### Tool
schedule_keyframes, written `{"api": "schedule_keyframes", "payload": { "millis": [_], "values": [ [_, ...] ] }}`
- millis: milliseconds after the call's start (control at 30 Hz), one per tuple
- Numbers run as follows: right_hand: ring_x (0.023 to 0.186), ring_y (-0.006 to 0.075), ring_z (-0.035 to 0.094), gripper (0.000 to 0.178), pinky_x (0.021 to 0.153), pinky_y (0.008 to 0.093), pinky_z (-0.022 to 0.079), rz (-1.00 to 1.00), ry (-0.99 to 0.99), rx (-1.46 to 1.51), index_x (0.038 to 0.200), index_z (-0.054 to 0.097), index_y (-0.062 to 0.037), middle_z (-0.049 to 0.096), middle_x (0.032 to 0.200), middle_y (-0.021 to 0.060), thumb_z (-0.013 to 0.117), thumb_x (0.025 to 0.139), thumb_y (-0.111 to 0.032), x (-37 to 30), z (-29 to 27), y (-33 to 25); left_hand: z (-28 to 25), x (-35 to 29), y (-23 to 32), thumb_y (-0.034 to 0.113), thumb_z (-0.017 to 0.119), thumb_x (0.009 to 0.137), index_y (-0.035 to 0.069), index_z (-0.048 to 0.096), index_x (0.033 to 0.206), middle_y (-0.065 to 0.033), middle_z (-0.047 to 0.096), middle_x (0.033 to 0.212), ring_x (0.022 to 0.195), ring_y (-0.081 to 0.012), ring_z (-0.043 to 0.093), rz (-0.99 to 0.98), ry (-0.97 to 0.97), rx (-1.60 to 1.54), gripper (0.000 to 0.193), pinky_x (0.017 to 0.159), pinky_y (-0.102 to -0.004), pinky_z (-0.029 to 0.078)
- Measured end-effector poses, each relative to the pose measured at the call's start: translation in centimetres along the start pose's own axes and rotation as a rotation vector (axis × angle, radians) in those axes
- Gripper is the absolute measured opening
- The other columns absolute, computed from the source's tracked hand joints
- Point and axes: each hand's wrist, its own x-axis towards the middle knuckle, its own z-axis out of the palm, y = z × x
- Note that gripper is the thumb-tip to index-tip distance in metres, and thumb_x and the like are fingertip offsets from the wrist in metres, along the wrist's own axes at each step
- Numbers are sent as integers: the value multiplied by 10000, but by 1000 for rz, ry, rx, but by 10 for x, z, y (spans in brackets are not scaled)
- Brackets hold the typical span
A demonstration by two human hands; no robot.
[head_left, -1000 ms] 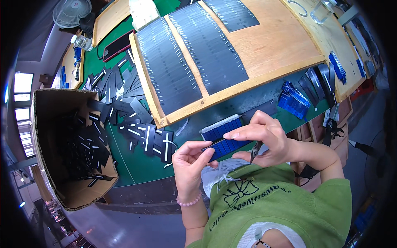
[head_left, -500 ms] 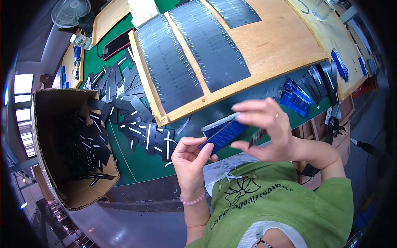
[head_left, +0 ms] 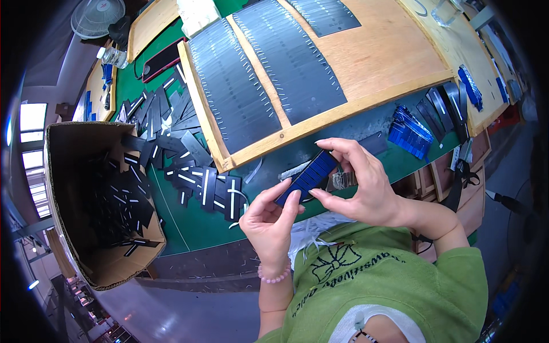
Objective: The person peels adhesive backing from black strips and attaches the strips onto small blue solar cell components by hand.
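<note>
In front of my body my left hand (head_left: 269, 220) pinches the lower left end of a dark-edged blue strip (head_left: 309, 178) marked with cross-lines. My right hand (head_left: 366, 186) is at its upper right end, fingertips at the top edge and thumb by the lower edge; exactly how firmly it grips is hard to see. The strip slants up to the right above the bench. Behind it a whitish strip (head_left: 294, 170) lies by the tray edge. A clear, shiny piece (head_left: 343, 180) shows between the strip and my right palm.
A wooden tray (head_left: 297, 134) holds rows of dark sheets (head_left: 297, 74). Loose black pieces with white stripes (head_left: 200, 183) lie left on the green bench (head_left: 177, 228), beside a cardboard box (head_left: 63, 194) of similar pieces. Blue strips (head_left: 409, 132) are piled to the right.
The blue strip has tilted more steeply, and its upper end has risen. My right hand has moved slightly down and its fingers have come closer to the strip. My left hand has shifted slightly right.
</note>
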Motion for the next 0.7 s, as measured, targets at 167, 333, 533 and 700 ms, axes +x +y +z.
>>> {"api": "schedule_keyframes", "payload": {
  "millis": [167,333,533,700],
  "values": [
    [835,266,590,601,704,344,498,-7,-6,6,1187,456,2,573,1018,132,748,695,-183,-1,1,1,-1,-2,-1,-57,692,763,-33,655,1000,-61,652,810,609,-80,623,-28,-2,3,242,526,-161,474],
    [828,266,589,594,698,344,497,-16,4,3,1180,459,7,573,1018,131,748,697,-182,-2,3,2,0,-2,-1,-53,693,765,-38,650,1007,-67,652,797,615,-86,626,-50,0,-23,247,529,-166,480],
    [805,260,585,586,679,338,493,-27,-3,-14,1175,465,5,572,1018,128,748,696,-180,-2,3,3,5,-1,-5,-48,705,758,-40,638,959,-69,643,793,606,-82,614,-29,15,-76,212,525,-168,491],
    [801,260,580,604,666,341,489,-25,-5,-1,1176,469,-4,572,1003,128,762,679,-183,-3,4,5,5,0,-5,-49,715,747,-32,630,915,-69,632,796,606,-80,605,-37,33,-109,189,512,-167,495]
  ]
}}
